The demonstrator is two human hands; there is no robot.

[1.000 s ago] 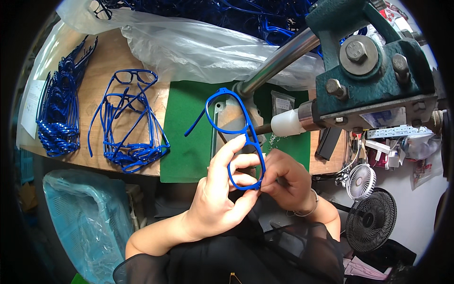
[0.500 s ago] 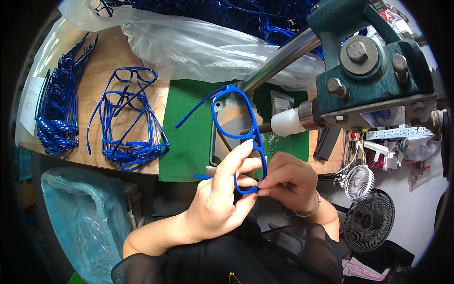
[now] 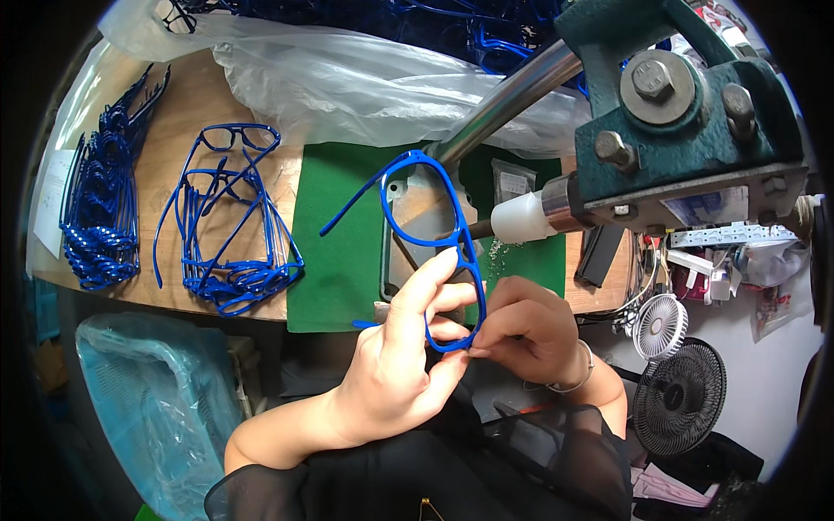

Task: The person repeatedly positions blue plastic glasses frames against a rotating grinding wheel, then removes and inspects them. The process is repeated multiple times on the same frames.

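While the left hand (image 3: 393,369) grips the blue, oval-rimmed plastic eyeglass frame (image 3: 463,231), the right hand (image 3: 528,334) pinches its near end; steady fingers should limit twisting.

Head view, single: the left of two wide fisheye cameras that you wear side by side. Station: above you, on your side of the green mat (image 3: 334,282). Facing: down and forward over the mat; picture upright, unmirrored. Range: close; your left hand (image 3: 395,360) and right hand (image 3: 532,337) show large before the mat's near edge, and the green machine head (image 3: 608,95), right of the mat, fills most. Coverage: clear plastic sheeting (image 3: 347,104) beyond the mat; your black clothing (image 3: 391,478) nearer than it; blue basket (image 3: 148,382) near-left of it; black fan (image 3: 679,397) near-right. Rim: dark, rounded.
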